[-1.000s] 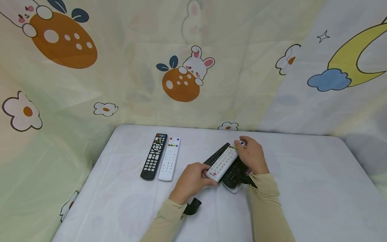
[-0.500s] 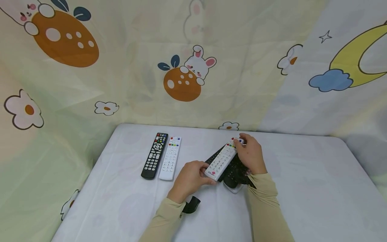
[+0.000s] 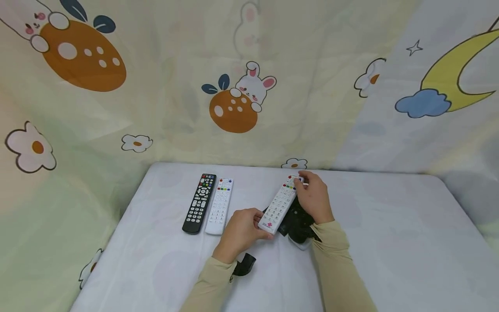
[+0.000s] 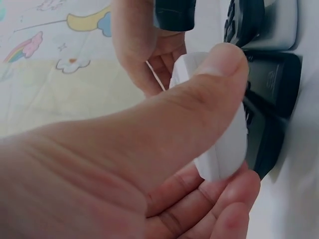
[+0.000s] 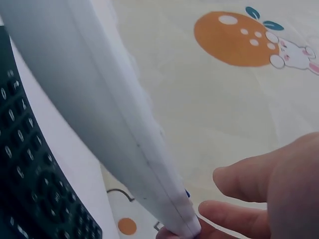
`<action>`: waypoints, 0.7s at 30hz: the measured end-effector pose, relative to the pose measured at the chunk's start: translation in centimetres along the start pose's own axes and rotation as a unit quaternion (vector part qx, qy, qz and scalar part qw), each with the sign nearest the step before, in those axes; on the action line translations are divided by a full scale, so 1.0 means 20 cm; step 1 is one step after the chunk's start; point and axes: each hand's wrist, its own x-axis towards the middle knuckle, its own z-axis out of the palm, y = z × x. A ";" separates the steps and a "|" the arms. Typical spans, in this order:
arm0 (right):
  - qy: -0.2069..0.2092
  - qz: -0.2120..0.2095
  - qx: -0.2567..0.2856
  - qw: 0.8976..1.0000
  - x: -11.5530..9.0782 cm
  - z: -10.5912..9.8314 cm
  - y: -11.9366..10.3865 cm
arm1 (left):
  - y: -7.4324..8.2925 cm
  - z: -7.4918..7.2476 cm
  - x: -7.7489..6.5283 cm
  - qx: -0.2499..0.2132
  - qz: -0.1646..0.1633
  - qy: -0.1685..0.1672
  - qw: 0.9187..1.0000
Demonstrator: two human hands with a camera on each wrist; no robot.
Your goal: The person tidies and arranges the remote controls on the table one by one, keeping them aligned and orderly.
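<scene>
A white remote control (image 3: 278, 206) with coloured buttons is held at a slant between both hands, over a pile of remotes. The left hand (image 3: 241, 232) grips its near end; in the left wrist view the thumb (image 4: 219, 64) lies along one side of the white remote (image 4: 224, 154) and fingers lie behind it. At the far end, the right hand (image 3: 313, 197) pinches a corner; fingertips show at the tip in the right wrist view. Beneath, black remotes (image 3: 298, 219) are partly covered by the right wrist and its black strap. A black remote's keypad (image 5: 30, 164) shows beside the raised white one.
Left of the hands, a black remote (image 3: 199, 203) and a white remote (image 3: 219, 207) lie side by side on the white tablecloth (image 3: 397, 242). The edge of another pale remote (image 3: 301, 245) pokes out beneath the pile. A cartoon-printed curtain (image 3: 175, 95) hangs behind the table.
Both hands have carried the white remote left, off the middle of the pile. More of the black remotes beneath is now covered by the right wrist. The pair on the left has stayed put.
</scene>
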 end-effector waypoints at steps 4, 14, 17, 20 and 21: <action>-0.007 -0.007 0.007 1.000 0.00 0.04 -0.01 | -0.01 -0.02 -0.01 0.006 -0.005 0.004 1.000; -0.020 -0.032 0.023 0.999 0.02 0.14 -0.06 | -0.01 -0.05 -0.02 0.027 -0.016 -0.002 1.000; -0.018 -0.032 0.032 0.999 0.03 0.16 -0.08 | -0.01 -0.06 -0.02 0.036 -0.020 0.007 0.999; -0.021 -0.028 0.039 0.999 0.04 0.19 -0.10 | -0.01 -0.08 -0.02 0.043 -0.027 0.017 0.999; -0.024 -0.026 0.039 0.999 0.04 0.20 -0.10 | -0.01 -0.08 -0.02 0.048 -0.029 0.020 0.998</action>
